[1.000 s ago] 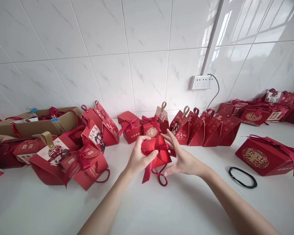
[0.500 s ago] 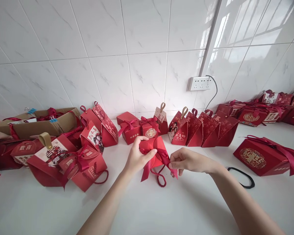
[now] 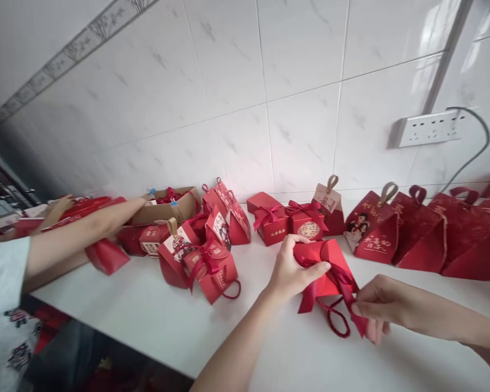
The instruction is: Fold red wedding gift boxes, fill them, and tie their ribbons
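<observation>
A small red box with a dark red ribbon across it sits on the white table. My left hand grips the box from its left side, thumb pressing on top by the ribbon. Between the thumb and fingers of my right hand is a ribbon end, at the box's right front corner. The other ribbon tail hangs at the front left. A twisted red cord loop lies on the table just in front of the box.
Red gift boxes stand behind, with more handled ones at the right. To the left are other boxes and an open cardboard box. Another person's arm reaches over the table at far left.
The view has turned left, so everything appears further right and the other person's arm and sleeve now show. Both my hands keep their hold on the box and ribbon.
</observation>
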`<state>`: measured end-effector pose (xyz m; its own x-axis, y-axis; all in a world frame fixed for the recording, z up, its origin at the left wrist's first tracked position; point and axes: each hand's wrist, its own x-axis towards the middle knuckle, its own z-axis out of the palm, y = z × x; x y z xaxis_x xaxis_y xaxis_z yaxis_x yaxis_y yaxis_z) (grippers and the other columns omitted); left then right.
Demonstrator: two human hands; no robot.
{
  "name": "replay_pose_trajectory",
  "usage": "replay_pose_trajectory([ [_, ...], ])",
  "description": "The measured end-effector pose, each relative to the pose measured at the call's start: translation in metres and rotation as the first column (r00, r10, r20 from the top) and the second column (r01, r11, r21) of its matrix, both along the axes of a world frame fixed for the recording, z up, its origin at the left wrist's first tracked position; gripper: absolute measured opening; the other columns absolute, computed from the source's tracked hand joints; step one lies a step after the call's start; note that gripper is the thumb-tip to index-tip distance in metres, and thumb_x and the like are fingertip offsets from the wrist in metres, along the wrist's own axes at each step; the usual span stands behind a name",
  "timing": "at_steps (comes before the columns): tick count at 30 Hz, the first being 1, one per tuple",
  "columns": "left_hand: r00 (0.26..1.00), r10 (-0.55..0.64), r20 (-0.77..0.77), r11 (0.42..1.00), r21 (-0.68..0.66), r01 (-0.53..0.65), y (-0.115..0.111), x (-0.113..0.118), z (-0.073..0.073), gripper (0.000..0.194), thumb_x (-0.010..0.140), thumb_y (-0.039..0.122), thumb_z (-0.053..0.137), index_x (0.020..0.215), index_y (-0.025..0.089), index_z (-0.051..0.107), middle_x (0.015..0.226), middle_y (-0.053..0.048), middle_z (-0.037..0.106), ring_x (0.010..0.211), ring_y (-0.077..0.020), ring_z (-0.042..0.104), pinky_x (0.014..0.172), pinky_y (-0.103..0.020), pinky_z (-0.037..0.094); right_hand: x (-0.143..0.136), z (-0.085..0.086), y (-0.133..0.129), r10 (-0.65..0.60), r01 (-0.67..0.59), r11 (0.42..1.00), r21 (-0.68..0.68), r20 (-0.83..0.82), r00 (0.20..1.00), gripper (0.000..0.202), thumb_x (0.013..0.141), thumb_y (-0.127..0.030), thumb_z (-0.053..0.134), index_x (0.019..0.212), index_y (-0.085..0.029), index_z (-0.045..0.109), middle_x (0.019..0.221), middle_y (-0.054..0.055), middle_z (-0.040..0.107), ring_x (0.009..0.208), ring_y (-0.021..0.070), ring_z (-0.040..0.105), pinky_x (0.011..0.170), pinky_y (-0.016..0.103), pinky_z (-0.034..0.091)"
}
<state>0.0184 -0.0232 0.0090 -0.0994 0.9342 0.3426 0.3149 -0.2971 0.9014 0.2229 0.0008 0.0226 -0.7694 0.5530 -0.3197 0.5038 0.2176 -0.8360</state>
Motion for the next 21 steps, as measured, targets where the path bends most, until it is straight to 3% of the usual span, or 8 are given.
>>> replay_pose_trajectory([
  [6,1.000,-0.012,0.003,1.000,-0.010,0.012,-0.002,0.001,0.003,0.043,0.065,0.034,0.074,0.097,0.021,0.049,0.094,-0.003,0.058,0.083,-0.0167,0.058,0.077,-0.029,0.047,0.011,0.007,0.007,0.013,-0.013,0.999,-0.035,0.021,1.000,0.046,0.078,-0.057,0.056,0.056,-0.017,0.057,0.055,0.005,0.063,0.054,0.0155,0.058,0.057,0.026,0.041],
  [8,0.999,-0.036,0.001,0.999,-0.025,0.036,-0.001,0.001,0.003,0.043,0.066,0.035,0.073,0.098,0.022,0.048,0.090,-0.001,0.059,0.077,-0.0146,0.058,0.073,-0.027,0.047,0.015,0.013,0.009,-0.137,0.141,0.986,0.085,-0.049,0.989,0.051,0.079,-0.063,0.051,0.055,-0.018,0.050,0.051,0.002,0.055,0.051,0.0127,0.050,0.054,0.025,0.037],
  [11,0.999,-0.042,-0.033,0.999,-0.036,0.040,0.001,-0.001,0.003,0.043,0.067,0.037,0.072,0.099,0.022,0.048,0.094,-0.001,0.058,0.076,-0.0133,0.058,0.072,-0.026,0.047,0.012,0.018,0.009,-0.349,0.400,0.881,0.251,-0.224,0.910,0.051,0.080,-0.066,0.046,0.062,-0.019,0.045,0.056,-0.003,0.045,0.052,0.0099,0.037,0.051,0.024,0.030],
  [14,0.997,-0.052,-0.052,0.998,-0.036,0.050,0.001,-0.001,0.004,0.043,0.068,0.038,0.071,0.100,0.022,0.048,0.096,-0.001,0.058,0.078,-0.0136,0.058,0.071,-0.025,0.047,0.002,0.015,0.006,-0.334,0.398,0.876,0.274,-0.251,0.909,0.046,0.079,-0.062,0.052,0.063,-0.018,0.047,0.060,-0.004,0.040,0.054,0.0094,0.033,0.050,0.024,0.027],
  [21,0.996,-0.055,-0.077,0.998,-0.031,0.053,0.000,0.000,0.006,0.041,0.068,0.035,0.071,0.100,0.022,0.048,0.093,0.000,0.057,0.069,-0.0106,0.057,0.065,-0.023,0.047,-0.010,0.010,0.001,-0.413,0.496,0.857,0.143,-0.386,0.825,0.028,0.080,-0.047,0.058,0.073,-0.019,0.057,0.073,-0.001,0.058,0.063,0.0116,0.050,0.055,0.024,0.038],
])
